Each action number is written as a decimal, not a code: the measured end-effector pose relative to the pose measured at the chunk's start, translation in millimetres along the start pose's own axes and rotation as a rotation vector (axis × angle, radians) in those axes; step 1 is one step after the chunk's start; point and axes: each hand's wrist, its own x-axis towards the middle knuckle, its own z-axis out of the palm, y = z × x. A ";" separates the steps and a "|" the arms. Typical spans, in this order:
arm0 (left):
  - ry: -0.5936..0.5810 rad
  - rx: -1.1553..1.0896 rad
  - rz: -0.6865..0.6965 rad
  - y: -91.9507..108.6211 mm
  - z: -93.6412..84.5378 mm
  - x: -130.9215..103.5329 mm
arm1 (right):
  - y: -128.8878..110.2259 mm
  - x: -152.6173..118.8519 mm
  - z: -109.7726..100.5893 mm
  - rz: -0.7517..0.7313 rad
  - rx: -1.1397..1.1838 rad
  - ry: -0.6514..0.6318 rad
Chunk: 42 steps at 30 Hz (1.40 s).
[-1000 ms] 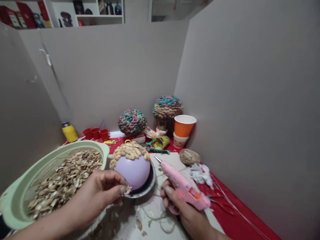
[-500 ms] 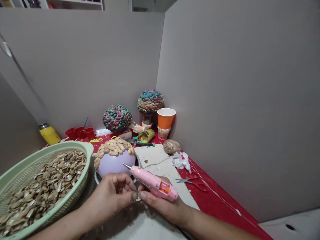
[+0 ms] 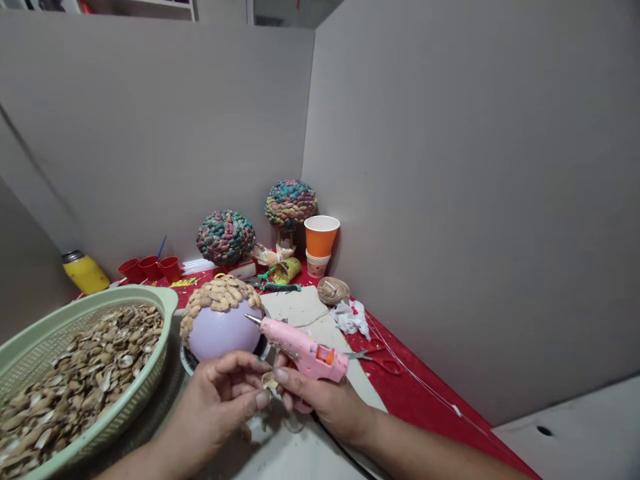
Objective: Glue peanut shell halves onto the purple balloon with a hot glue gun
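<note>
A pink glue gun (image 3: 300, 347) lies in my right hand (image 3: 330, 400), its metal tip pointing left toward the lilac ball. Between the fingertips of both hands is a small peanut shell piece (image 3: 270, 381); my left hand (image 3: 220, 397) pinches it from the left, and my right thumb is at its other side. Just behind the hands, the lilac ball (image 3: 220, 333) rests in a dark bowl, its top and left side covered with peanut shells (image 3: 223, 293). A black cord runs down from the gun.
A green basket (image 3: 167, 313) of shells stands at left. Farther back are red cups (image 3: 150, 268), a yellow jar (image 3: 85, 272), two colourful shell-covered balls (image 3: 226, 237), an orange cup (image 3: 321, 237), twine (image 3: 333, 291) and pliers. Red scissors (image 3: 385, 362) lie at right, near white tissue (image 3: 351, 318).
The view has shifted so that the scene sits farther left. The fingers of my left hand have spread a little, and the shell piece between the hands shows more clearly.
</note>
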 end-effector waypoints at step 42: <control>0.106 -0.323 -0.122 -4.5 18.9 -15.3 | 6.8 -9.8 -7.3 -0.989 -0.865 0.175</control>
